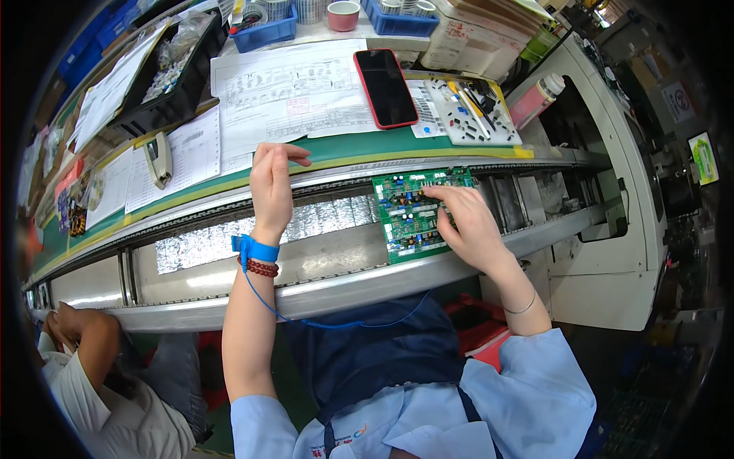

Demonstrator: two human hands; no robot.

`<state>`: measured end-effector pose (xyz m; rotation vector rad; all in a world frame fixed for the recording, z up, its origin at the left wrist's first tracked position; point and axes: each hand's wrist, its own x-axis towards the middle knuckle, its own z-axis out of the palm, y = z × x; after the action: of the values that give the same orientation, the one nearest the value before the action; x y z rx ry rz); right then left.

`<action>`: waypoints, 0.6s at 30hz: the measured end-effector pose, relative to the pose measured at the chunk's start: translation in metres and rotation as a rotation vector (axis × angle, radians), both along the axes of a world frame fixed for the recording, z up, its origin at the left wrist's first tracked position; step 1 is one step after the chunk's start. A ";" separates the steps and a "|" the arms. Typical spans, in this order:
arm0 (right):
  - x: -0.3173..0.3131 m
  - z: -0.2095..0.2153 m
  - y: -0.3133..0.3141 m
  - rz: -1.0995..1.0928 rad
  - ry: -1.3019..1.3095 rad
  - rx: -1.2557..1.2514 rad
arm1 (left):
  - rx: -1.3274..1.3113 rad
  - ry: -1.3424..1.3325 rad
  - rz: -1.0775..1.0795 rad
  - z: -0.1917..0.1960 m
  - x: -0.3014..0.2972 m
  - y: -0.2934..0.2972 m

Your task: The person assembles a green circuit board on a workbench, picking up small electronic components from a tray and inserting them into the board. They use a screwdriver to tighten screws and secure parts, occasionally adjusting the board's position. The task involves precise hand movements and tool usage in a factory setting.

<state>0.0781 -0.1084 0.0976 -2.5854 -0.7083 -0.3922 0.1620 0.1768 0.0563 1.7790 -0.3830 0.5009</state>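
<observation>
A green circuit board (415, 217), crowded with small blue, black and white components, rests across the rails of a metal conveyor. Over its right half is my right hand (468, 222), fingers stretched left and thumb apart, fingertips at the components near the upper middle. My left hand (274, 180) hangs above the conveyor's far rail, well to the left of the board. Its fingers are curled in, and whatever they may hold is hidden. A blue wrist strap (256, 250) with a thin cord and a dark red bead bracelet (262, 268) circle my left wrist.
Beyond the rail lie printed sheets (287, 88), a red-edged phone (387, 89) and a white tray (478, 115) of loose components. A black bin (164, 84) and a stapler (159, 159) are at left. A white machine (604, 252) borders the right; another person (99, 359) sits at left.
</observation>
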 end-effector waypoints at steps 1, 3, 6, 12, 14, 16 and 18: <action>0.000 0.000 -0.001 0.000 0.001 0.001 | 0.012 -0.004 0.003 0.000 0.000 0.000; -0.001 0.003 -0.002 -0.002 0.002 0.001 | 0.019 -0.005 0.001 -0.001 0.000 0.000; -0.002 0.007 -0.008 -0.004 -0.011 0.025 | 0.020 0.012 0.000 -0.001 0.000 0.000; -0.010 0.013 -0.031 -0.174 -0.086 0.011 | 0.022 0.022 -0.006 -0.001 0.000 0.000; -0.015 0.010 -0.038 -0.192 -0.087 0.021 | 0.027 0.039 -0.008 0.000 -0.002 0.000; -0.025 0.003 -0.045 -0.198 -0.062 0.033 | 0.059 0.035 -0.012 0.000 -0.002 -0.002; -0.034 0.001 -0.047 -0.177 -0.065 0.058 | 0.076 0.037 -0.013 -0.001 -0.003 -0.004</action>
<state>0.0437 -0.1552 0.0989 -2.5982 -0.4829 -0.5462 0.1593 0.1726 0.0555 1.8550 -0.3922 0.4493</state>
